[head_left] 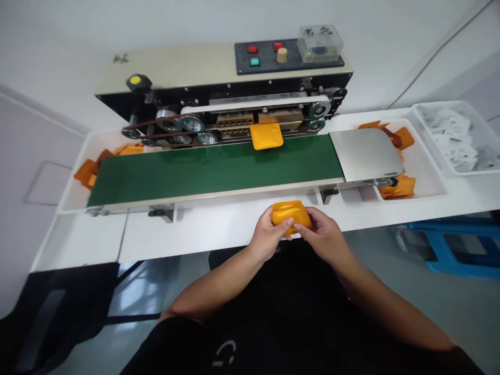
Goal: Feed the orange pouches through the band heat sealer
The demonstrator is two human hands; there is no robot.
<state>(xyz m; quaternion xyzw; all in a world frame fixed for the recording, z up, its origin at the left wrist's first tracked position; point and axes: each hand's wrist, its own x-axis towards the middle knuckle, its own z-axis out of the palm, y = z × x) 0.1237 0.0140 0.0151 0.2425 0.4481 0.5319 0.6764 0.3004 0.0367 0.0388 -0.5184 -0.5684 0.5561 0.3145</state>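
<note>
The person's left hand (267, 234) wraps around the left side of a plump orange pouch (291, 214), and the right hand (322, 234) closes on its right side. Both hands are partly closed, with the fingers bent around the pouch, so it is held between them over the near part of a white table (78, 242).

Farther left, loose orange pouches (88, 172) lie in a white tray (66, 205) at the end of a green conveyor belt (211, 169). The belt runs across the table in front of a band sealer (222, 78). A single orange pouch (266, 135) lies at the belt's far edge, just below the sealer's metal heating blocks (234, 122) and partly under its guide band. Red and green buttons sit on the sealer's dark control panel (289, 54).

Right of the belt is a steel plate (366, 154), with more orange pouches (396, 187) around it in a second white tray (429, 192). Beyond them, a transparent bin (453, 138) holds white sachets. Below the table, a blue stool (449, 245) stands on the grey floor (429, 291).
</note>
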